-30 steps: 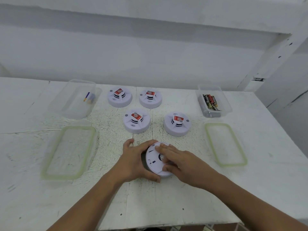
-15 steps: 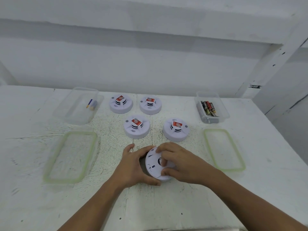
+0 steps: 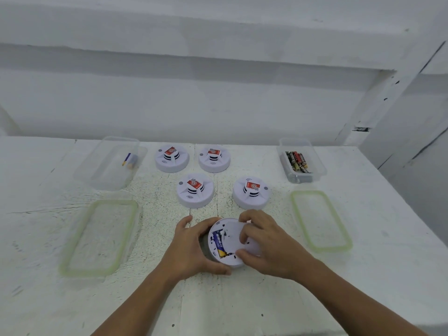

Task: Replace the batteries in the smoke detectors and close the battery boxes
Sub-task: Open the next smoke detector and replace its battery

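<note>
Bench: a white painted wooden bench (image 3: 363, 287), worn and speckled in the middle, carries everything.
Lids: two clear green-rimmed lids lie flat, one at the left (image 3: 99, 238), one at the right (image 3: 321, 220).
Boxes: a clear plastic box far left (image 3: 97, 175) and a smaller clear plastic box far right (image 3: 317, 166) stand open.
Spare detectors: four round white smoke detectors with red labels (image 3: 195, 194) sit face up in two rows between the boxes.
Task detector: the upturned white round smoke detector (image 3: 228, 238) lies near centre, its battery bay uncovered.
Hands: the left grip (image 3: 191, 246) wraps the detector's left rim; the right grip (image 3: 269, 246) holds its right part with curled fingers.
Batteries: a blue-purple battery (image 3: 219, 242) sits in the bay; black-and-red batteries (image 3: 298, 162) fill the right box; a blue-and-yellow battery (image 3: 129, 160) lies in the left box.
</note>
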`<state>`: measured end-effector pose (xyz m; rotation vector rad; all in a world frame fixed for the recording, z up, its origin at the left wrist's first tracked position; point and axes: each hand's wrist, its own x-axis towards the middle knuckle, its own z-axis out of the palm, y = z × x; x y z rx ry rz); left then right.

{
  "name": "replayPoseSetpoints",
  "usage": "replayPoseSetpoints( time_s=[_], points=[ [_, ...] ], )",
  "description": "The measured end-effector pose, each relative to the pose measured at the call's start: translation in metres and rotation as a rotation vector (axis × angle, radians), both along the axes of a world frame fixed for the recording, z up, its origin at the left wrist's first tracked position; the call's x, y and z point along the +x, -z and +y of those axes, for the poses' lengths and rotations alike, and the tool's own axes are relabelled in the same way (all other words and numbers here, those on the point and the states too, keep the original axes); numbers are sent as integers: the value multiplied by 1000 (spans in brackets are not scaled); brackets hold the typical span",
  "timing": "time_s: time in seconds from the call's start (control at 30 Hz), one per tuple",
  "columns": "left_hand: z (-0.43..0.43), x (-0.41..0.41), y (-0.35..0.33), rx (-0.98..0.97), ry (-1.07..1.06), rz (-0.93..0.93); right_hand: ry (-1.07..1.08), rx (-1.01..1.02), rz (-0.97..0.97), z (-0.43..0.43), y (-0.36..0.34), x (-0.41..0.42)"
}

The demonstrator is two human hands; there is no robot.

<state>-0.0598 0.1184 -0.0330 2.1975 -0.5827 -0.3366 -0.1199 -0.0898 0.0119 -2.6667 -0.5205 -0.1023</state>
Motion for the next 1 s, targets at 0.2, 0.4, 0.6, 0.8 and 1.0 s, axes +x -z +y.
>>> replayPoseSetpoints(
  time_s=[0.2, 0.4, 0.6, 0.8, 1.0],
  points=[
    [0, -1, -2, -2, -21, 41, 503, 299, 12, -16, 2, 1],
    [0, -1, 1, 8, 1, 4, 669, 138, 68, -16, 18, -7],
    [0, 0, 1, 18, 4, -9, 621, -265, -119, -8, 33, -11],
    [1, -1, -2, 25, 9, 16, 656, -460, -145, -4, 34, -11],
    [2, -1, -7, 42, 19, 20, 606, 298, 158, 2, 12, 5]
  ],
)
